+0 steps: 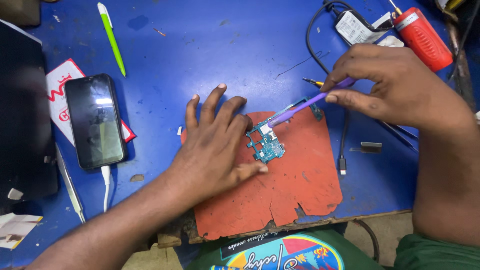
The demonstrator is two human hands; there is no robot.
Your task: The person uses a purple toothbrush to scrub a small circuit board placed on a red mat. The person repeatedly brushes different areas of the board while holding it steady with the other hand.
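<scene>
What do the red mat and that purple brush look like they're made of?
The red mat looks like matte rubber or silicone, going by its worn, torn front edge. The purple brush, held in the right hand, seems to be smooth plastic, slightly glossy.

Left hand [215,145] lies flat, palm down, fingers spread, thumb extended sideways. Right hand [395,85] is raised, thumb and forefinger pinched closed, remaining fingers curled, wrist bent inward.
</scene>
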